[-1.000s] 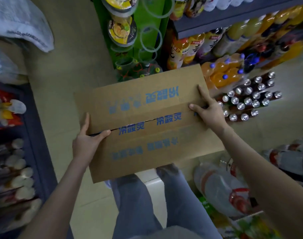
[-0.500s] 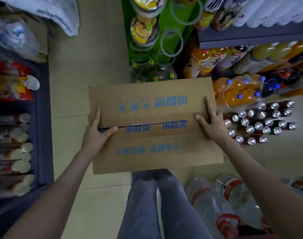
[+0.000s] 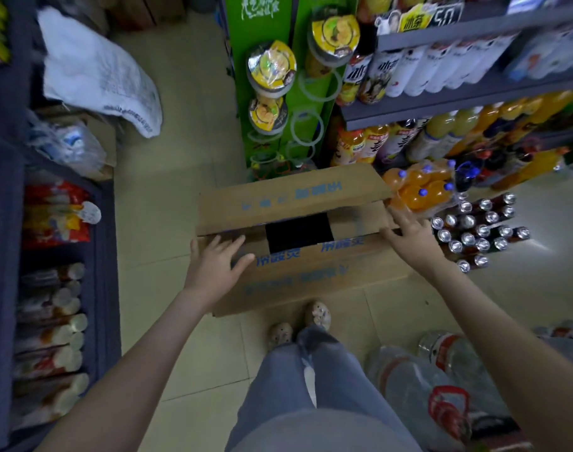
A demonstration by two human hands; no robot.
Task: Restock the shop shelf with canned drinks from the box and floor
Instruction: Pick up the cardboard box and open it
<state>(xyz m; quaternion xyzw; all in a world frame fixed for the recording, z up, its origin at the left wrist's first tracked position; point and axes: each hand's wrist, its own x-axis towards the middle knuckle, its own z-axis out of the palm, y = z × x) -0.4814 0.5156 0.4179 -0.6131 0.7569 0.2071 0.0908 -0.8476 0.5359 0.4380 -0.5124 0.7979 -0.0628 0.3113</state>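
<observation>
Cardboard box (image 3: 298, 203) on the floor (image 3: 181, 190) just ahead of the person's shoes (image 3: 317, 313), top flaps parted over a dark gap | left hand (image 3: 216, 269): fingers spread, resting flat on near flap | right hand (image 3: 409, 236): fingers wide at box's right end, probably touching, blurred | cans (image 3: 480, 233) upright on floor just right of box, below shelf (image 3: 474, 102)

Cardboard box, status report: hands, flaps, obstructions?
Left hand open on near flap, right hand open at right end. Cardboard box flaps parted, dark gap between. Cans on floor beside it, not blocking.
</observation>
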